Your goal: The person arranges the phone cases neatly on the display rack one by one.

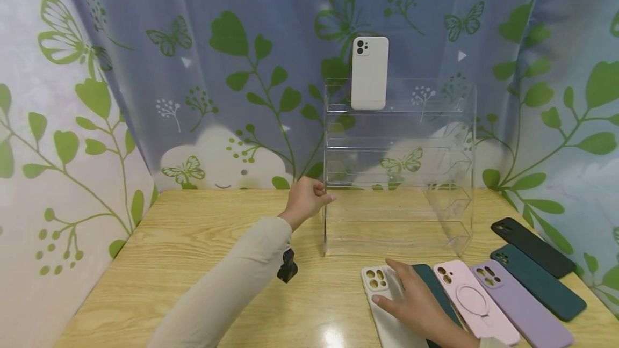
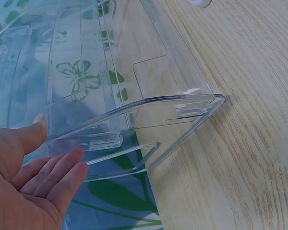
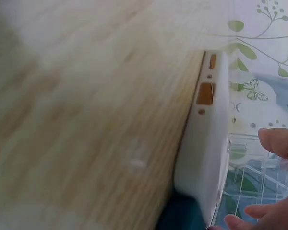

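Your right hand (image 1: pixel 418 305) is released, thumb and fingers spread over the cream phone case (image 1: pixel 394 329), which lies on the table (image 1: pixel 208 230) with its camera cut-outs up and toward 12 o'clock. Taking up that case looks like the step in hand. It would go best with thumb and fingers lowered along its two long edges, clear of the cut-outs. The dark green case (image 1: pixel 430 278) sits just beside it at 2 o'clock, so slip your fingers between them lest you drag both.

Your left hand (image 1: pixel 307 197), at 10 o'clock from the right, grasps nothing firmly: thumb and loosely bent fingers stand apart at the clear stand's (image 1: pixel 396 222) near-left edge. I can't tell how much they press. A light steadying touch should do, as the stand looks light.

The stand is at 12 o'clock from your right hand, a white case (image 1: pixel 369 79) upright on its top tier; go gently there. Toward 3 o'clock lie the pink case (image 1: pixel 476 302) and the purple case (image 1: pixel 522 302).
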The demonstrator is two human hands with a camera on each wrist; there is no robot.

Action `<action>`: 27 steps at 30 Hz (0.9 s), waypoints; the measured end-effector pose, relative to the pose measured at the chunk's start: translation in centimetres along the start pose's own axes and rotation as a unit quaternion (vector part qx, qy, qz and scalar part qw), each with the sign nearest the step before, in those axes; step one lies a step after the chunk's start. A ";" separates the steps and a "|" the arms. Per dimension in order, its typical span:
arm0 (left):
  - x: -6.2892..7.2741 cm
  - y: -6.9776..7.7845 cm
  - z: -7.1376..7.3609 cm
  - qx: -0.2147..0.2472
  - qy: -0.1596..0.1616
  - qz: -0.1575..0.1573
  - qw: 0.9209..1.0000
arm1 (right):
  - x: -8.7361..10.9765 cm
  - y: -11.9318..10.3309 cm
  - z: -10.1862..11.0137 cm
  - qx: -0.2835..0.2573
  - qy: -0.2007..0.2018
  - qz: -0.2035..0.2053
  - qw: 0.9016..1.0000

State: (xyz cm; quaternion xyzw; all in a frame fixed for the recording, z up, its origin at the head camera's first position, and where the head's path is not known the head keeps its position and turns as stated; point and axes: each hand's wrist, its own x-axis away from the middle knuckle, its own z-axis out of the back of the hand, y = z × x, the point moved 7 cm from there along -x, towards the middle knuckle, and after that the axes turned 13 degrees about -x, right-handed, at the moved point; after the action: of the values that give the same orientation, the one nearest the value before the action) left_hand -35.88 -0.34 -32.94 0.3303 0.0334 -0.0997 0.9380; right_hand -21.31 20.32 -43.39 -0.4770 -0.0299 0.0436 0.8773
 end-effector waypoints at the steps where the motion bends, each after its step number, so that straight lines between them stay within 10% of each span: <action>1: 0.0 0.0 0.0 -0.001 0.001 0.000 1.000 | 0.0 -0.1 -0.1 0.006 0.002 0.008 1.000; 27: 0.2 0.2 0.1 -0.006 0.002 -0.004 1.000 | -1.2 -0.6 -2.6 0.088 -0.058 0.052 0.993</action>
State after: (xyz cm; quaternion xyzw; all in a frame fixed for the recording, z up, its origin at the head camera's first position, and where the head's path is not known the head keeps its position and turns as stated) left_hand -35.68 -0.26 -32.72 0.3246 0.0370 -0.1025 0.9396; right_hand -22.21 17.72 -44.31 -0.3954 -0.0519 0.1191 0.9093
